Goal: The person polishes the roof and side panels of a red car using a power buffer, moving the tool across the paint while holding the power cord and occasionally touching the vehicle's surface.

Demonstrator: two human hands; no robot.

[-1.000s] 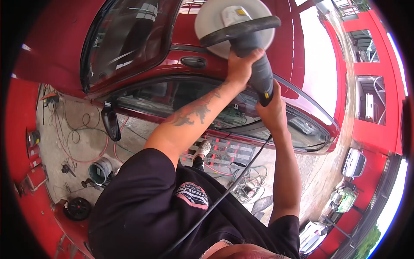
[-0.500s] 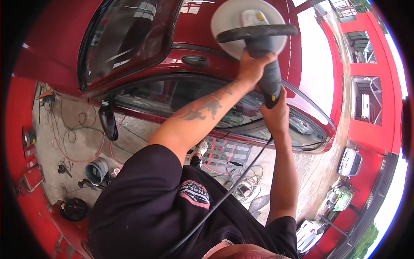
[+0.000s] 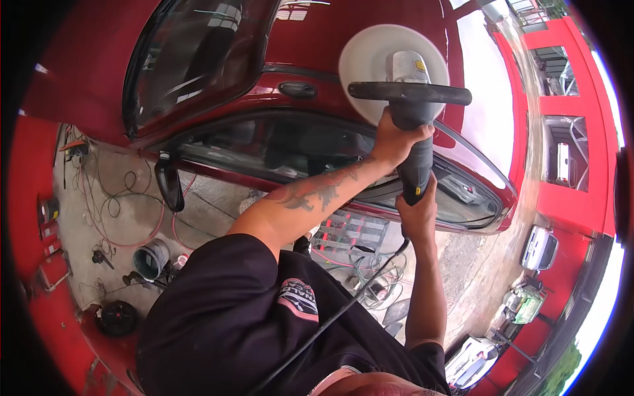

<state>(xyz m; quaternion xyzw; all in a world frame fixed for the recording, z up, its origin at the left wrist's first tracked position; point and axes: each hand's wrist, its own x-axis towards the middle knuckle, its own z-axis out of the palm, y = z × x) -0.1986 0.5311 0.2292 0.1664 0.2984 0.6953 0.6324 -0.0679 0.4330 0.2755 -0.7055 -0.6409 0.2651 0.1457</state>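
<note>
A polisher (image 3: 416,148) with a wide white round pad (image 3: 366,69) and a black bar handle is over the dark red car's roof (image 3: 317,39). Much of the pad lies against the roof near its side edge; contact underneath is hidden. My left hand (image 3: 396,140) is closed around the polisher's black body just behind the bar handle. Further back, my right hand (image 3: 420,208) grips the rear end of the body. A black power cord (image 3: 343,307) runs from that end down across my shirt.
The car's side windows (image 3: 277,142) and side mirror (image 3: 169,183) are just below the roof. On the floor are tangled hoses (image 3: 155,231), a bucket (image 3: 150,259) and a slatted grey stand (image 3: 350,231). Red walls surround the bay, with other vehicles (image 3: 538,247) at the right.
The polisher and both hands have moved down the view and slightly right, toward me and the roof's side edge. Both hands keep their grip. The cord now bends sharply near my right hand.
</note>
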